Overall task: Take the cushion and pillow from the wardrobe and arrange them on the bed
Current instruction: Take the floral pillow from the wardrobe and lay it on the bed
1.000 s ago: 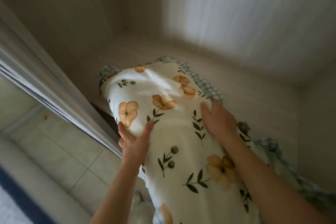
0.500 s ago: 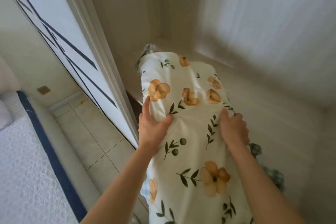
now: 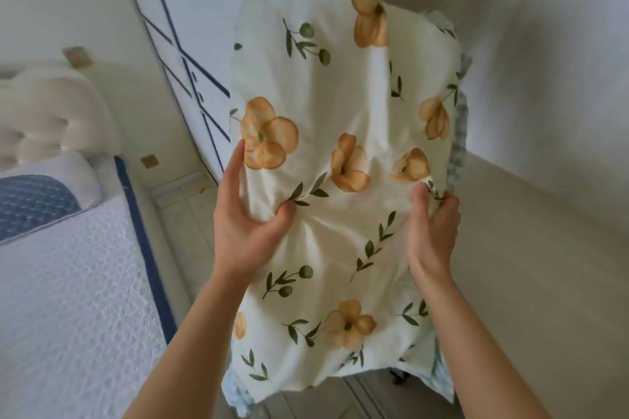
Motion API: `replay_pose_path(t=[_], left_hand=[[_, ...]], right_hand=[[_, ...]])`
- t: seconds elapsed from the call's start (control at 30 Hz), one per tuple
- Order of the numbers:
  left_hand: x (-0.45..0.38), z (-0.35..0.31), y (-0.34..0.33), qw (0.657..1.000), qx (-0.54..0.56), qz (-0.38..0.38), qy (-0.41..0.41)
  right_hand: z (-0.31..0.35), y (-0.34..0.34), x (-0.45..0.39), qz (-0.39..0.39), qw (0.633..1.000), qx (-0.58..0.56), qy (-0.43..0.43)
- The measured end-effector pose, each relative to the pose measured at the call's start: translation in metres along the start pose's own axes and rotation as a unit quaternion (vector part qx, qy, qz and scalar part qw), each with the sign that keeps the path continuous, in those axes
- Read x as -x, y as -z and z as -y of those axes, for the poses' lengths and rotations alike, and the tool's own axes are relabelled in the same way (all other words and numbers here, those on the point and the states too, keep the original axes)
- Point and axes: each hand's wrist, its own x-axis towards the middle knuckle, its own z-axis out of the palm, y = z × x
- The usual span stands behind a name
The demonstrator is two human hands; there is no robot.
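Observation:
A cream pillow (image 3: 340,105) printed with orange flowers and green leaves, edged in blue-checked frill, hangs upright in front of me. My left hand (image 3: 245,214) pinches its fabric at the left middle, thumb dug into the cloth. My right hand (image 3: 432,221) grips its right edge. The pillow is clear of the wardrobe shelf (image 3: 544,248), which lies behind and to the right. The bed (image 3: 68,282), with a white textured cover and blue trim, is at the left. A blue and white pillow (image 3: 37,201) lies at its head.
A white wardrobe door (image 3: 190,27) with dark blue lines stands behind the pillow on the left. A padded cream headboard (image 3: 51,112) sits at the far left. A narrow strip of tiled floor (image 3: 183,214) runs between bed and wardrobe.
The pillow has been lifted up off the wardrobe shelf and now hangs in both hands. My view has swung left, bringing the bed and headboard into sight.

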Motion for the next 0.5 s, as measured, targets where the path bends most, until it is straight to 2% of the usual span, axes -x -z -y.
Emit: replay_pose_path(t=[0.23,0.37,0.5], left_hand=[[0.045,0.017,0.1,0.985,-0.056,-0.158,-0.047],[0.062,0.033,0.154,0.971,-0.072,-0.227,-0.032],[0.073,0.049,0.2,0.956,-0.088,-0.281,-0.008]], right_hand=[[0.031,-0.058,0.071,0.134,0.985,-0.052,0.093],[0.049,-0.099,0.105,0.214,0.962,-0.046,0.163],[0.057,-0.145,0.133,0.285,0.941,-0.042,0.179]])
